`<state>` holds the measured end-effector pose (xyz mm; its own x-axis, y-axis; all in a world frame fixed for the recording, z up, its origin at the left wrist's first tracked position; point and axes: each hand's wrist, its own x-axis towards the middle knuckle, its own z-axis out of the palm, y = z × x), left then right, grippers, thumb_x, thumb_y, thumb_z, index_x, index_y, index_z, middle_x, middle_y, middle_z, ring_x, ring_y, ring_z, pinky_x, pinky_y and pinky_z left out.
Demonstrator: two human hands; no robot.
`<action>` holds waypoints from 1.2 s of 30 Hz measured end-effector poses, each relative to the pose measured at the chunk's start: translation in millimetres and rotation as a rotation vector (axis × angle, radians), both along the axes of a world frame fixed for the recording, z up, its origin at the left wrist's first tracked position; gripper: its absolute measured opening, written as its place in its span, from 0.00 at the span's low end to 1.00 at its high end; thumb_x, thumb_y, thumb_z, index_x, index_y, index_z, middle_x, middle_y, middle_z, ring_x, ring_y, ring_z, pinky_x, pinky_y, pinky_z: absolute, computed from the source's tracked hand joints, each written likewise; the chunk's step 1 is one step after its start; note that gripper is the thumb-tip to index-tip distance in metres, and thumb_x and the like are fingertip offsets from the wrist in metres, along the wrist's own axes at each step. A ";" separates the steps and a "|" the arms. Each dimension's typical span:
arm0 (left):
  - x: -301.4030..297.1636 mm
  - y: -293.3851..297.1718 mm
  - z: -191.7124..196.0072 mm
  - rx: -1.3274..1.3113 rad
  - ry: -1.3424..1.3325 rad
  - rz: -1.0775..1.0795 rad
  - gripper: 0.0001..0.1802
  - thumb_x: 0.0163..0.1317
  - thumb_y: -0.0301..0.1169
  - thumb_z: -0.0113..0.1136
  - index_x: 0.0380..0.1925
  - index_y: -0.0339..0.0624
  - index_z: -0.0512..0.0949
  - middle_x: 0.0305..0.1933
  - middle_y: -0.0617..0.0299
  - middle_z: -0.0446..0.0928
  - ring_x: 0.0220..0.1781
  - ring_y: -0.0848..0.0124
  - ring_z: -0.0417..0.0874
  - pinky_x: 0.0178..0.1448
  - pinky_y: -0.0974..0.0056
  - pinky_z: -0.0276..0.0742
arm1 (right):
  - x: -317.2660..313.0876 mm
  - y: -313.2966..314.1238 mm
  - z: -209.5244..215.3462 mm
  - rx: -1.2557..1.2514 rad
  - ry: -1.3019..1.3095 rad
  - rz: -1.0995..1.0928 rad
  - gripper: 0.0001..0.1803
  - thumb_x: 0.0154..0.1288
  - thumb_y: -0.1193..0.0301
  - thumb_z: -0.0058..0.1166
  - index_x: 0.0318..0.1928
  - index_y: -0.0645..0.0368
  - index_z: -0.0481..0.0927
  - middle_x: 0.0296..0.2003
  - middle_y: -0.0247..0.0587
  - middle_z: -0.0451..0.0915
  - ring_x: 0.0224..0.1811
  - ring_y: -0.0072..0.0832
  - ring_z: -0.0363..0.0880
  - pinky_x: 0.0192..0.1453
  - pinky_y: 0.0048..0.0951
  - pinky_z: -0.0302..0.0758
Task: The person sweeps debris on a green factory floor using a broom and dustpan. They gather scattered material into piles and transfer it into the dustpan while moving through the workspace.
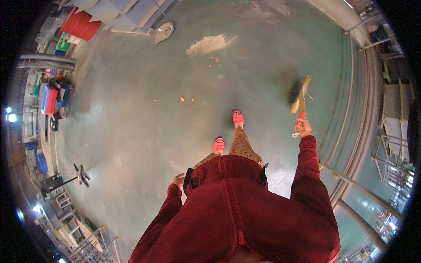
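Out to the right, my right hand is closed round the handle of a short straw broom. Its yellow bristle head points away from me, above the floor, and a red band circles it near my grip. By my left hip hangs my left hand, holding nothing visible, its fingers loosely apart and partly hidden by the sleeve. Ahead on the green floor lies a pale heap of dust. Small orange scraps are scattered nearer my feet.
A long-handled dustpan stands at the far left beside grey-blue panels. A red drum-like object, crates and a wheeled stand line the left. Floor rails and a metal pole run along the right.
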<state>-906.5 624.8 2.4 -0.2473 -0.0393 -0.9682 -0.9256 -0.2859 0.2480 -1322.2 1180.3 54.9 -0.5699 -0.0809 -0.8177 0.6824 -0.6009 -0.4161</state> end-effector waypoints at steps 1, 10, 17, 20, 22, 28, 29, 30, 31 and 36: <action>-33.2 17.1 52.4 -0.143 -0.084 -0.140 0.24 0.53 0.37 0.53 0.52 0.43 0.65 0.43 0.59 0.75 0.44 0.68 0.76 0.47 0.62 0.71 | -7.4 -16.3 -13.4 0.037 -0.031 0.037 0.08 0.47 0.77 0.51 0.23 0.54 0.65 0.14 0.29 0.63 0.14 0.20 0.63 0.18 0.20 0.63; -155.4 57.6 57.3 -0.219 0.098 -0.074 0.21 0.54 0.29 0.48 0.51 0.42 0.67 0.36 0.56 0.77 0.34 0.70 0.78 0.35 0.65 0.76 | 4.7 -167.3 -35.0 -0.110 -0.288 0.708 0.10 0.51 0.73 0.51 0.24 0.56 0.62 0.13 0.30 0.62 0.10 0.18 0.60 0.13 0.19 0.58; -218.3 77.5 74.0 -0.201 0.150 -0.006 0.23 0.56 0.26 0.46 0.54 0.41 0.62 0.35 0.55 0.76 0.30 0.70 0.77 0.30 0.66 0.77 | -56.5 -157.4 42.0 -0.324 -0.106 0.822 0.09 0.54 0.72 0.51 0.26 0.54 0.63 0.14 0.24 0.60 0.10 0.13 0.57 0.12 0.15 0.53; -205.5 80.8 74.2 -0.191 0.065 0.009 0.24 0.56 0.26 0.46 0.55 0.42 0.61 0.35 0.55 0.76 0.29 0.70 0.77 0.30 0.65 0.76 | -98.9 -111.0 83.1 -0.182 -0.177 0.798 0.09 0.51 0.71 0.52 0.31 0.56 0.66 0.15 0.23 0.59 0.10 0.11 0.55 0.11 0.14 0.50; -155.0 71.4 32.8 -0.069 -0.036 0.189 0.23 0.57 0.27 0.45 0.55 0.43 0.61 0.32 0.56 0.76 0.28 0.67 0.76 0.30 0.61 0.75 | -128.0 -82.1 105.2 -0.099 -0.151 0.810 0.16 0.50 0.72 0.52 0.41 0.58 0.68 0.16 0.25 0.62 0.09 0.13 0.56 0.09 0.16 0.53; -67.2 89.5 14.2 -0.161 0.185 -0.120 0.20 0.61 0.35 0.37 0.54 0.46 0.60 0.35 0.55 0.75 0.28 0.65 0.75 0.28 0.61 0.72 | -247.7 -58.1 92.8 0.367 0.058 0.763 0.11 0.47 0.74 0.53 0.29 0.54 0.64 0.15 0.28 0.64 0.10 0.17 0.62 0.11 0.19 0.61; -90.4 99.3 40.3 -0.274 0.124 -0.255 0.20 0.60 0.34 0.38 0.54 0.46 0.60 0.35 0.55 0.75 0.28 0.65 0.76 0.28 0.62 0.72 | -271.2 -56.8 70.5 0.400 0.109 0.717 0.10 0.47 0.74 0.52 0.29 0.55 0.64 0.14 0.28 0.64 0.11 0.18 0.63 0.12 0.21 0.62; -105.9 106.4 64.1 -0.247 0.019 -0.164 0.20 0.60 0.33 0.40 0.54 0.45 0.60 0.35 0.55 0.76 0.29 0.66 0.76 0.29 0.62 0.73 | -299.4 -59.6 49.8 0.381 0.079 0.670 0.09 0.46 0.74 0.52 0.27 0.55 0.64 0.14 0.29 0.64 0.11 0.19 0.63 0.13 0.21 0.63; -115.6 112.1 81.4 -0.227 -0.050 -0.068 0.20 0.60 0.32 0.41 0.54 0.44 0.61 0.35 0.55 0.76 0.29 0.67 0.77 0.29 0.63 0.73 | -330.8 -67.7 30.0 0.358 0.050 0.632 0.08 0.46 0.74 0.51 0.25 0.55 0.65 0.13 0.29 0.64 0.11 0.20 0.63 0.14 0.22 0.64; -128.7 130.5 131.7 -0.079 -0.119 0.432 0.22 0.59 0.28 0.45 0.55 0.44 0.60 0.38 0.54 0.77 0.30 0.69 0.78 0.31 0.67 0.75 | -426.8 -132.6 -33.1 0.364 0.152 0.585 0.06 0.44 0.72 0.52 0.20 0.55 0.67 0.14 0.30 0.65 0.13 0.23 0.65 0.18 0.25 0.67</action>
